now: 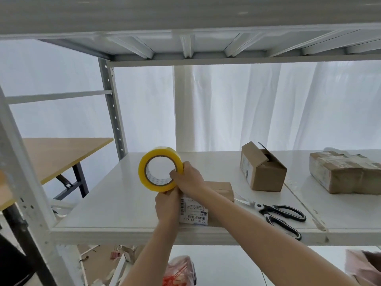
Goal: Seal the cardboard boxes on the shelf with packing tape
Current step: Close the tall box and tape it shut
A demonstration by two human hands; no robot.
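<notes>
Already wrapped in tape, one parcel (344, 174) lies far right on the shelf (113, 203). The open-flapped cardboard box (261, 168) and the flat labelled box (220, 190) beneath the hands appear unsealed. The right hand (186, 179) grips the yellow tape roll (159, 169) just above the flat box. The left hand (167, 205) pinches the roll's lower edge.

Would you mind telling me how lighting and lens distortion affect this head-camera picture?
Head view: strong backlight from the white curtain washes out the background; the glossy white shelf board shows soft glare; wide-angle distortion makes the white metal upright at left lean; the yellow packing tape roll is sharp, the near upper shelf edge smeared.
</notes>
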